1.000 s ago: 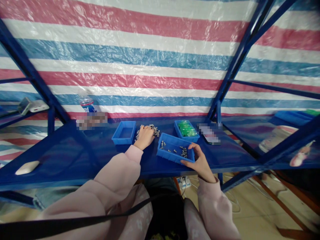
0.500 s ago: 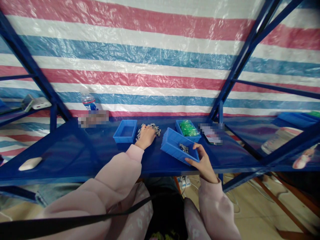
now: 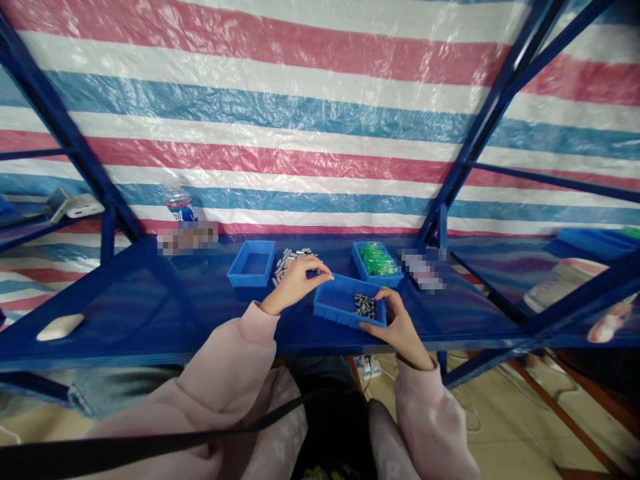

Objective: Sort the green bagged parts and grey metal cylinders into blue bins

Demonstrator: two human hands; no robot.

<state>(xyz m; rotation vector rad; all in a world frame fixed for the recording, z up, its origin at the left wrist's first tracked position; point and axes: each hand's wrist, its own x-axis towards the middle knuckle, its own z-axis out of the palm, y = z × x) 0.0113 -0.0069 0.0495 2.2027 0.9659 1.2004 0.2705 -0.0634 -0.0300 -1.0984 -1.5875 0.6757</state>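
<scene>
Fingers and thumb of my left hand (image 3: 296, 283) are pinched together right at the far left corner of a blue plastic bin (image 3: 336, 313). Whether they grip its rim or a small piece is not clear. My right hand (image 3: 397, 323) is wrapped round the bin's right end, thumb on the near side and fingers over the far side. Small grey metal cylindrical pieces (image 3: 365, 307) lie in the bin's right end. Behind my left hand, a pile of similar metal pieces (image 3: 287, 259) is spread on the blue table (image 3: 200, 313), partly hidden by the hand.
Left of the pile stands a second blue bin (image 3: 254, 260). A third blue bin (image 3: 359, 257) holds green items in clear plastic (image 3: 377, 259). Farther out are a blurred-out phone-like object (image 3: 423, 270), a water bottle (image 3: 180, 203), a white mouse-shaped object (image 3: 61, 327) and blue frame posts (image 3: 465, 133).
My left hand has left the metal pile and moved right to the bin's corner, its fingers now pinched. The bin in my right hand has come down and lies more level.
</scene>
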